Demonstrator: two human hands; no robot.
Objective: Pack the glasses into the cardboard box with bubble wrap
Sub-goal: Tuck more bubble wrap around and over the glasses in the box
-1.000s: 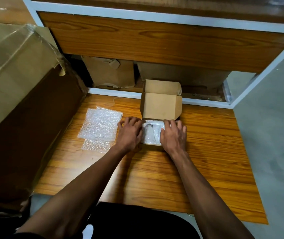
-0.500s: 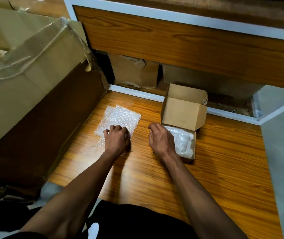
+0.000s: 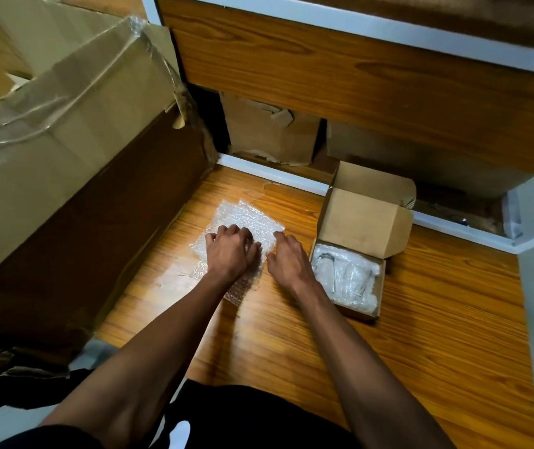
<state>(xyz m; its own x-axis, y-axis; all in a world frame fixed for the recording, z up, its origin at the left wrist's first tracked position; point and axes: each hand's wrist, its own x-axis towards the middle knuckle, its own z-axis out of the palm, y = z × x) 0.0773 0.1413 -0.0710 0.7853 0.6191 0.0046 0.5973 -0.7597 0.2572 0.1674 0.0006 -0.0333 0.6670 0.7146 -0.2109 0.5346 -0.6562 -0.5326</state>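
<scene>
A small cardboard box (image 3: 380, 288) sits open on the wooden table, its lid (image 3: 364, 223) standing up at the back. Inside lie glasses (image 3: 343, 273) wrapped in bubble wrap. Left of the box a loose sheet of bubble wrap (image 3: 246, 218) lies flat on the table. My left hand (image 3: 228, 252) rests on that sheet with its fingers curled down onto it. My right hand (image 3: 288, 259) reaches to the sheet's right edge, its fingertips touching the wrap, just left of the box.
A large cardboard box (image 3: 74, 150) with loose clear tape stands along the table's left side. More brown boxes (image 3: 272, 131) sit under the wooden shelf (image 3: 356, 76) behind. The table's (image 3: 437, 351) right edge drops to a grey floor.
Both hands left the small box and moved left onto the loose bubble wrap sheet. The wrapped glasses now lie uncovered in the box. The view has shifted left and closer.
</scene>
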